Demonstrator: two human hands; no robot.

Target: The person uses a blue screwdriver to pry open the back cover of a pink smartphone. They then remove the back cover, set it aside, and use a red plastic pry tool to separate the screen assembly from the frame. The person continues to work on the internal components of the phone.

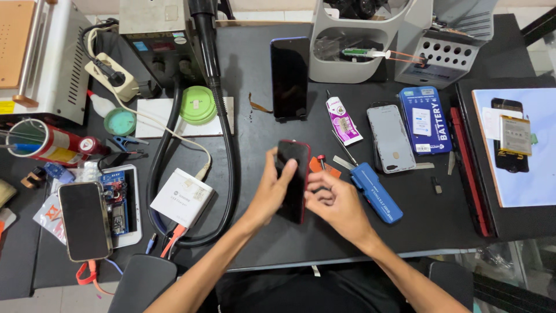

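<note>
Left hand wraps the left edge of a dark phone with a red rim, thumb laid across the screen, holding it lifted and tilted just above the black bench at centre, probably so the right edge stays reachable. Right hand is curled narrow against that right edge, fingertips pinched together; whether it grips a small tool or pick I cannot tell. Just behind the right hand lies an orange triangular pick and a blue-handled screwdriver, tip pointing up-left, both near enough to grab without shifting the phone. Further back, a second dark phone lies face up, a glue tube beside it, then a grey phone back panel and a blue battery box, spread in a row, apart from each other. On the left, a black hose loops down from the hot-air station around a white charger block. Far left, another phone rests screen-up on a white tray holding a blue circuit board. A green lidded jar sits on a white slab. Far right, a sheet carries a phone frame and a battery.
</note>
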